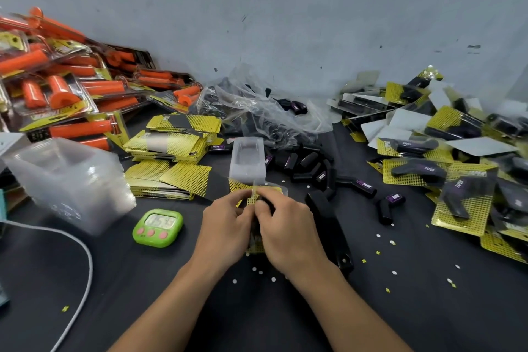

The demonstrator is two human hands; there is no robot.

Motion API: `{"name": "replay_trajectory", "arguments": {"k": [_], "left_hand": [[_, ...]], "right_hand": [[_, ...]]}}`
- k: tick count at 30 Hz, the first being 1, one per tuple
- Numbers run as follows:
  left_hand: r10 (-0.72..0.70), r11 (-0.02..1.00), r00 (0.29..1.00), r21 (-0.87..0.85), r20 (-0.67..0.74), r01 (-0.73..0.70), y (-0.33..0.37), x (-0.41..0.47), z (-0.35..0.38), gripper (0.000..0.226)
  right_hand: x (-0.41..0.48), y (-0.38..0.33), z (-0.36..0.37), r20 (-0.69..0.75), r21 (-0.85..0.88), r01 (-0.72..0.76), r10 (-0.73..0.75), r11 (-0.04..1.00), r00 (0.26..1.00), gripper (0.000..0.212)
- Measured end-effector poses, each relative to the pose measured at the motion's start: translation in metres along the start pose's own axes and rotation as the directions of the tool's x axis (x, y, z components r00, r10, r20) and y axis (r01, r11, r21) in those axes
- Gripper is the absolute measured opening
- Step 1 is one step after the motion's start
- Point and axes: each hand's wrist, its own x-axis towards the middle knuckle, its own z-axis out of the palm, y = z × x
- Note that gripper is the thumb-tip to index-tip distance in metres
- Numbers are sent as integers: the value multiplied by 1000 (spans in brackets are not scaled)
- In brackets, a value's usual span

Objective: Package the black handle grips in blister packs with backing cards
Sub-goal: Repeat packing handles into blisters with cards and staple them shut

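My left hand [228, 226] and my right hand [288, 231] meet at the middle of the dark table, both gripping one blister pack [248, 163] with a yellow backing card [255, 247] in it. The clear blister stands up beyond my fingers. A black handle grip [267, 204] shows between my fingers, mostly hidden. Loose black grips [308, 163] lie just behind, and more sit in a clear plastic bag [257, 111]. Stacks of yellow backing cards [174, 148] lie to the left.
Empty clear blisters [71, 180] are stacked at the left, with a green timer [158, 227] and a white cable [83, 260] nearby. Packed black grips [457, 157] pile up at the right, packed orange grips [63, 88] at the back left. A black tool [328, 226] lies beside my right hand.
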Motion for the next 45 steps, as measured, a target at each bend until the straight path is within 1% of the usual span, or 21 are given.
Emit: {"name": "replay_trajectory", "arguments": {"k": [2, 4, 6, 9, 13, 17, 20, 25, 28, 30, 33, 37, 40, 43, 45], "left_hand": [[5, 1000, 1000, 15, -7, -5, 0, -1, 0, 27], [-3, 999, 999, 31, -34, 4, -1, 0, 1, 25], [-6, 999, 999, 40, -39, 7, -1, 0, 0, 26], [2, 999, 999, 41, -32, 0, 0, 0, -1, 28], [3, 998, 1000, 59, -23, -2, -1, -1, -1, 30], [-40, 996, 998, 74, -54, 44, 0, 3, 0, 31], [-73, 996, 997, 57, -38, 76, 0, 1, 0, 31], [-43, 996, 999, 79, 14, 42, 2, 0, 1, 46], [-55, 993, 998, 103, -14, 57, 4, -1, 0, 37], [-80, 991, 995, 101, -63, 86, 6, -2, -1, 33], [-112, 989, 987, 89, -112, 122, 8, -5, 2, 33], [-127, 986, 985, 97, -116, 138, 9, -7, 3, 32], [-130, 981, 984, 125, -123, 145, 7, -6, 2, 33], [-170, 973, 973, 130, -156, 191, 7, -5, 2, 35], [-182, 969, 963, 129, -198, 209, 7, -6, 1, 35]], "right_hand": [[-4, 2, -2, 81, -23, 37, -35, 999, 996, 36], [-6, 4, -6, 92, 20, 34, -36, 999, 995, 38], [-7, 5, -11, 103, 53, 26, -31, 998, 994, 44], [-5, 8, -13, 118, 35, 45, -49, 998, 992, 50], [-2, 13, -6, 56, -34, 47, -45, 998, 997, 43], [2, 15, 3, 44, -144, 19, -12, 989, 999, 30], [1, 16, 8, 30, -169, 6, -1, 986, 1000, 20], [-4, 20, 5, 55, -126, 30, -23, 992, 998, 24], [-10, 17, 3, 37, -105, 42, -39, 994, 999, 27], [-12, 15, 3, 27, -103, 21, -18, 994, 999, 36], [-12, 12, 4, 88, -87, -36, 43, 996, 995, 45], [-12, 11, 2, 93, -3, -85, 85, 996, 992, 50], [-13, 10, 1, 112, 7, -113, 112, 994, 987, 54], [-13, 7, 1, 44, 4, -146, 146, 989, 988, 51], [-14, 6, -1, -36, -46, -222, 221, 974, 975, 48]]}}
